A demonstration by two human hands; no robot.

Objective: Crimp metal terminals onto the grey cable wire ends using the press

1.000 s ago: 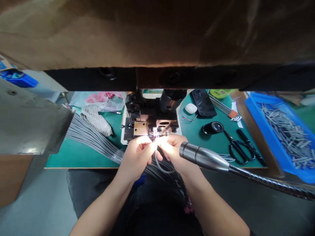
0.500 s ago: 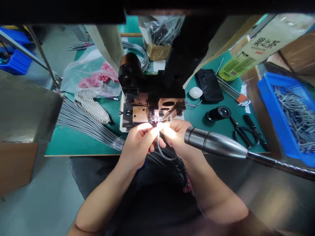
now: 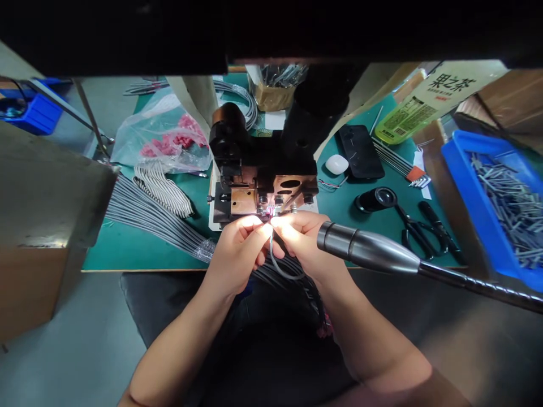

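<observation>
Spanning the middle of the frame, a green table (image 3: 136,252) bears a black press (image 3: 271,150) at centre. A blue bin (image 3: 479,206) of short grey pieces stands at the right edge. A bottle (image 3: 407,118) shows at upper right, and a clear bag (image 3: 163,130) with pink pieces lies left of the press. Below the bag, a grey bundle (image 3: 156,215) slants down toward the left hand (image 3: 241,249). A metal lamp (image 3: 373,249) enters from the right, its head overlapping the right hand (image 3: 307,240) in this view. The hands meet at centre, thumb and forefinger of each pinching a grey cable (image 3: 275,260). Scissors (image 3: 433,242) lie right of centre, near a black cylinder (image 3: 375,199). The cable, slimmest of all, loops below the fingertips; coloured wires show above them at the brightly lit front of the press, where glare hides any contact.
</observation>
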